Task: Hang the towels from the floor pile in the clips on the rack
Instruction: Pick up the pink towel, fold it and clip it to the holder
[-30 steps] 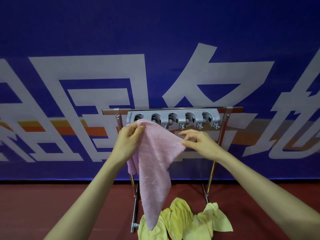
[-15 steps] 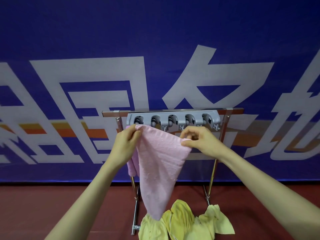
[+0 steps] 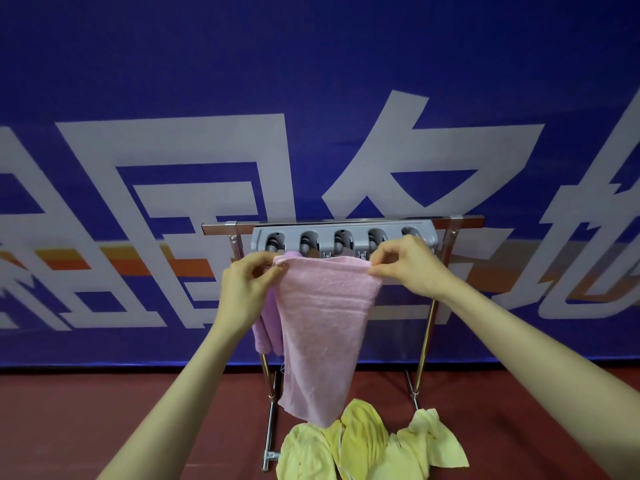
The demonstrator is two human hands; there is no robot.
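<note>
Hands pinching pink towel (image 3: 322,327) top edge, left hand (image 3: 247,289) grip clamped, right hand (image 3: 403,266) grip clamped, below clip rail (image 3: 341,237)

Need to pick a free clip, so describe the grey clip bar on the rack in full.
The grey clip bar looks like moulded plastic, mounted level under the steel top rail of the rack. Five round clip sockets with dark rollers sit in a row. A lilac towel hangs below the leftmost; the right hand hides part of the rightmost. The middle three look empty.
</note>
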